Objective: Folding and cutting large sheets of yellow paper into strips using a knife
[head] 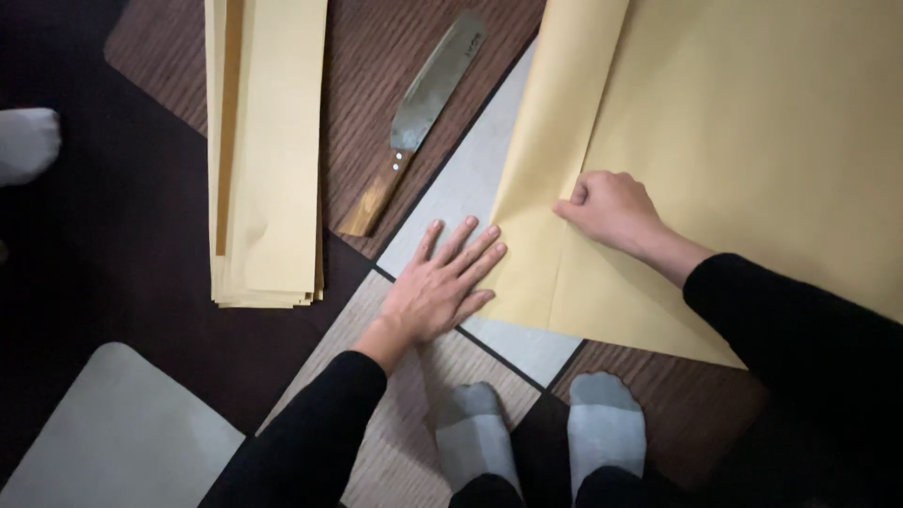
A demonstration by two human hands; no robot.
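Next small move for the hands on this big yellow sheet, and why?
Probably slide the right hand along the fold to crease it. The large yellow sheet is folded over, the left hand lies flat at its edge, and the right hand, a fist, presses on the fold.

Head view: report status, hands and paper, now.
Left hand flat, fingers spread, on the edge of the big yellow paper sheet. Right hand fisted, pressing its fold. Knife and stack of cut strips lie apart, left.
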